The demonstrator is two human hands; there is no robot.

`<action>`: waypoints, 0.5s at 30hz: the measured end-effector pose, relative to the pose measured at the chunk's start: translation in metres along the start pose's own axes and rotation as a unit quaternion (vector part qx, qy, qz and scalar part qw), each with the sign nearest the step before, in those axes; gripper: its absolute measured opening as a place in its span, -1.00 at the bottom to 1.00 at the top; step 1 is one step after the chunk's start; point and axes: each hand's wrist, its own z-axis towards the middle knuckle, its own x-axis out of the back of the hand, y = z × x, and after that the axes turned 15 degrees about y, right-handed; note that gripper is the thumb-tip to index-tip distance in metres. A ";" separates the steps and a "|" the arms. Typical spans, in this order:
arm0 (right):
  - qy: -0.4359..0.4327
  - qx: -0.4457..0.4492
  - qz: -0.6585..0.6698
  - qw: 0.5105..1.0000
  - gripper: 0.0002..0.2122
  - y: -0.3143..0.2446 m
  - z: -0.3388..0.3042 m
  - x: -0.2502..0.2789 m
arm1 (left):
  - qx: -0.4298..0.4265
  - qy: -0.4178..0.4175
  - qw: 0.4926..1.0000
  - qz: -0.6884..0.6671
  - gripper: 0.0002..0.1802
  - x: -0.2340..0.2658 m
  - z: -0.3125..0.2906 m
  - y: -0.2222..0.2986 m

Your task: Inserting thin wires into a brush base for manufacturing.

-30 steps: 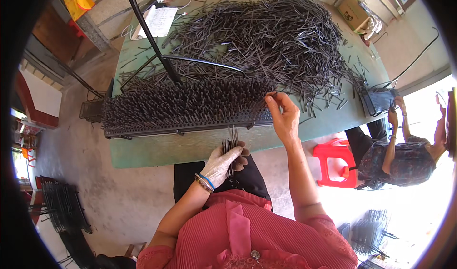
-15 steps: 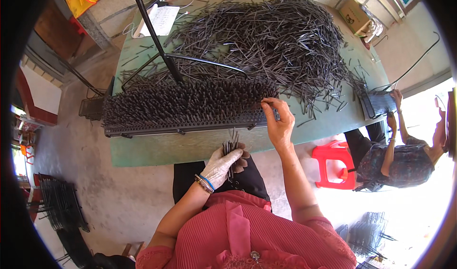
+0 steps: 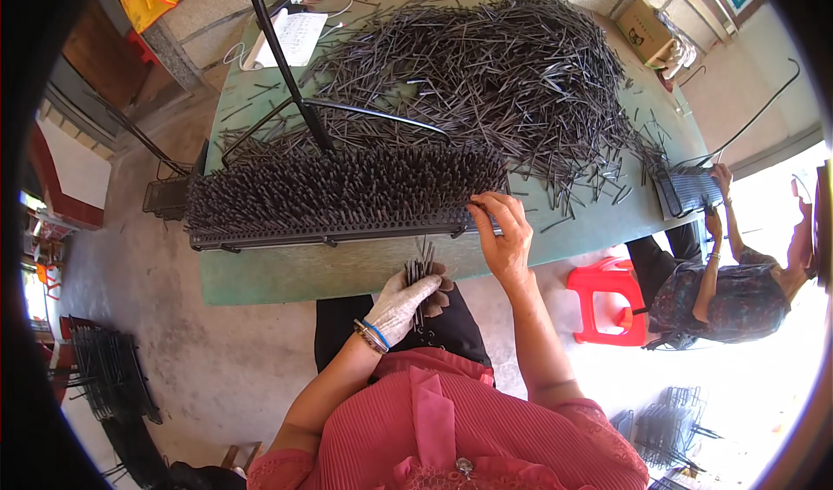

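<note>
A strip of green tabletop runs between the front rim of the dark rack [image 3: 286, 240] and the near edge of the table [image 3: 260, 278], which gives the hands room in front. Past the rack's right end more tabletop shows, with a few loose sticks on it. Behind, the room is taken up by a broad heap of dark sticks [image 3: 521, 73], and a tall metal bar [image 3: 282, 65] slants up from the rack's back. The rack lies lengthwise along the table, its holes crowded with upright sticks [image 3: 338, 186]. The left hand [image 3: 399, 306], in a pale glove, hangs just off the table's near edge, fingers curled closed around an upright bundle of sticks [image 3: 420, 275]. The right hand [image 3: 505, 234], bare, reaches up to the rack's right front corner, forearm rising from below, wrist bent inward, thumb and forefinger drawn close together at the sticks; whether they meet on one or stand slightly apart is too small to tell. A red stool [image 3: 607, 273] stands off to the right, near a co-worker [image 3: 720, 295].
</note>
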 end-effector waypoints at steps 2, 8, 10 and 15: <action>-0.002 0.010 -0.011 1.000 -0.85 0.000 0.000 0.001 | 0.001 0.001 1.000 0.000 -0.68 0.000 -0.001 0.000; 0.059 -0.160 0.014 0.985 -0.89 -0.003 0.000 -0.002 | 0.001 0.001 1.000 0.002 -0.68 -0.001 -0.002 0.000; 0.064 -0.144 0.016 0.987 -0.90 -0.001 -0.001 -0.005 | 0.003 0.001 1.000 0.002 -0.67 0.000 -0.001 0.000; 0.077 -0.165 0.013 0.983 -0.91 -0.009 0.003 -0.009 | 0.006 0.000 1.000 0.001 -0.67 0.001 -0.001 -0.001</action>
